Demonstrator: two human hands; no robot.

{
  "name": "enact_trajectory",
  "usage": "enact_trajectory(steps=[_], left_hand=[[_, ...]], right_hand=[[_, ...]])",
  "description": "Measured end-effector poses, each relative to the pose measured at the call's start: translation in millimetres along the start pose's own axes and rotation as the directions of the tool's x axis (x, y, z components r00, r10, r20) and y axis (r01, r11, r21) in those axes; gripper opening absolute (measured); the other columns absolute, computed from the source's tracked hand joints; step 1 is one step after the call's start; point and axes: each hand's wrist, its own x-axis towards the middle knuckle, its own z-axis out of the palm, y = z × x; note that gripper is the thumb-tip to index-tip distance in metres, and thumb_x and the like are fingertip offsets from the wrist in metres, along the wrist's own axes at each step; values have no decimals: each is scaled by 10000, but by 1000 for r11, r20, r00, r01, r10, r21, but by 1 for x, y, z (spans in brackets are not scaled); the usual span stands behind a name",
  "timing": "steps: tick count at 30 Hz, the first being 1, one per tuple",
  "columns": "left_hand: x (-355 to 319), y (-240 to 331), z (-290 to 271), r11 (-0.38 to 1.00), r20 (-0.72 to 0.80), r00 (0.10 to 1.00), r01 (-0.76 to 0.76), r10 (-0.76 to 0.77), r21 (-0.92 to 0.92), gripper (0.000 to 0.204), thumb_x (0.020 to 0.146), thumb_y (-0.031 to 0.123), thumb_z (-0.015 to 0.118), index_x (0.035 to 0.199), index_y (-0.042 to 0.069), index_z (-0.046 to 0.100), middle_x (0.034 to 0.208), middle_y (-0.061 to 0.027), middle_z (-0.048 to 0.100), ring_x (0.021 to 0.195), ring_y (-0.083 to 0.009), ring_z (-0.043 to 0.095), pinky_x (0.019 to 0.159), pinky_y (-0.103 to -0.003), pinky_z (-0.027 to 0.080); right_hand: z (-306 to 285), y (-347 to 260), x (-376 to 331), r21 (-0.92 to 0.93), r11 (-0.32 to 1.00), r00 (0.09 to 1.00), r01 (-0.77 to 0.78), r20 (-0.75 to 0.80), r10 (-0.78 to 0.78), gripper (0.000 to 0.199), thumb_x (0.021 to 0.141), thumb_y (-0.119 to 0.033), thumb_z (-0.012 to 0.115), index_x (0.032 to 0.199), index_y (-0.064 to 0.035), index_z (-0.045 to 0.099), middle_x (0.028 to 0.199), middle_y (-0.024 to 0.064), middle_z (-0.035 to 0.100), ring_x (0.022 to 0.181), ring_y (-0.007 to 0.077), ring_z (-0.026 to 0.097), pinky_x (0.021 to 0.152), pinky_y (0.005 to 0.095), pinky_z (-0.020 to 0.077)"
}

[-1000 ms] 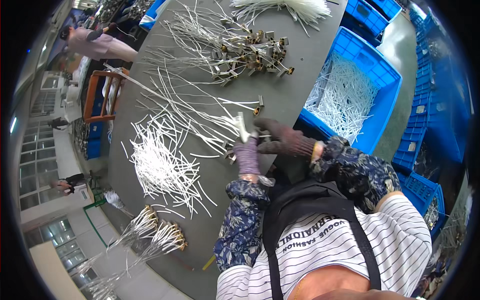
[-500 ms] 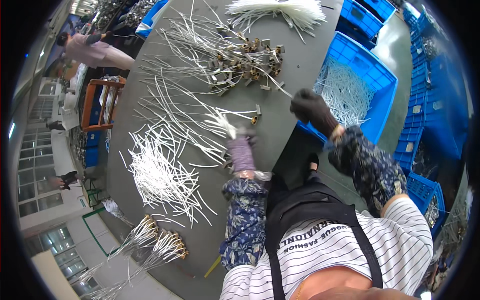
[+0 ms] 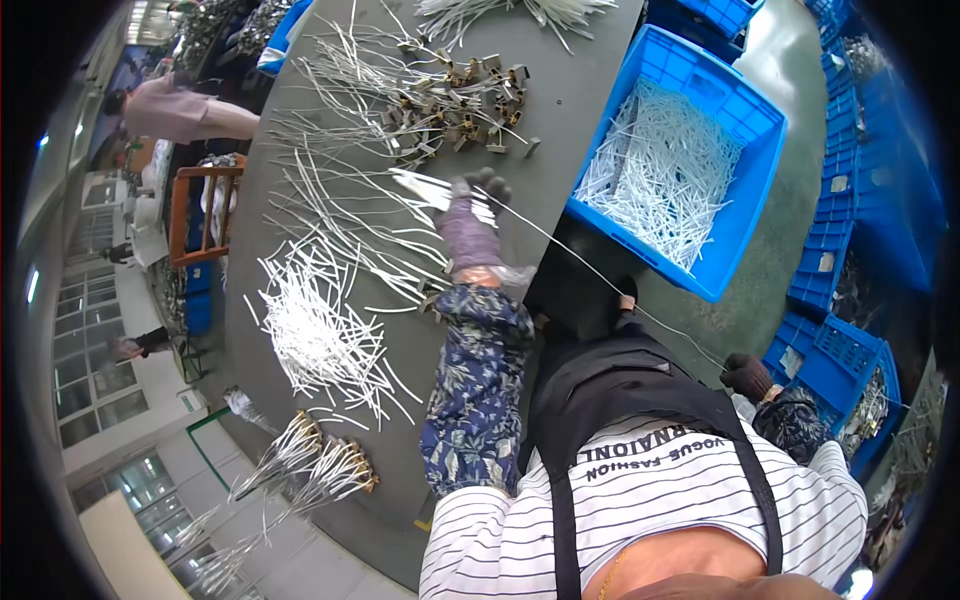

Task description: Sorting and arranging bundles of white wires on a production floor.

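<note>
Over the table my left hand (image 3: 470, 225), in a purple-grey glove, closes round a bunch of short white tubes (image 3: 425, 190). A long thin wire (image 3: 590, 268) passes at its fingertips and stretches down to the right. At the wire's other end my right hand (image 3: 748, 376), in a dark glove, is closed on it, far out beside my body. Just beyond my left hand lies a tangled heap of wires with small metal and brass-coloured end pieces (image 3: 455, 110). Loose white tubes (image 3: 315, 325) are piled to the left.
A blue crate (image 3: 745, 210) of white tubes stands right of the grey table (image 3: 385, 355). Bundled wires (image 3: 340, 465) lie at the table's near left edge, and more white strands (image 3: 520, 12) at the far end. Other blue crates (image 3: 840, 370) line the right. A person (image 3: 170, 110) stands far left.
My right hand has swung from beside the heap down and right, drawing the wire out long. My left hand has moved slightly away from me, still holding the tubes.
</note>
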Motion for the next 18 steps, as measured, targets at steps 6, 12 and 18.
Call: enact_trajectory(steps=[6,12,18], left_hand=[[9,59,-4,991,-32,990,-135,135,2,251,922,233,575,1021,5,544,968,-181,646,830,-277,658,713,-408,599],[2,69,-11,988,-69,988,-131,137,84,307,934,307,541,1037,18,544,969,-166,646,777,-244,648,668,-357,582],[-64,-36,1,596,199,723,346,-661,725,488,973,443,375,1138,31,579,970,-95,649,857,-155,598,753,-301,498]], right_hand=[[6,-15,18,49,997,998,53,-18,-52,229,705,-175,694,842,-4,629,644,41,565,548,123,519,489,300,415],[0,-19,19,69,994,996,88,-33,-85,202,691,-148,704,805,-15,604,642,32,551,532,118,490,473,302,402],[15,-63,29,174,970,985,170,-18,-169,152,718,-128,690,770,-35,581,626,21,513,521,118,479,469,290,397]])
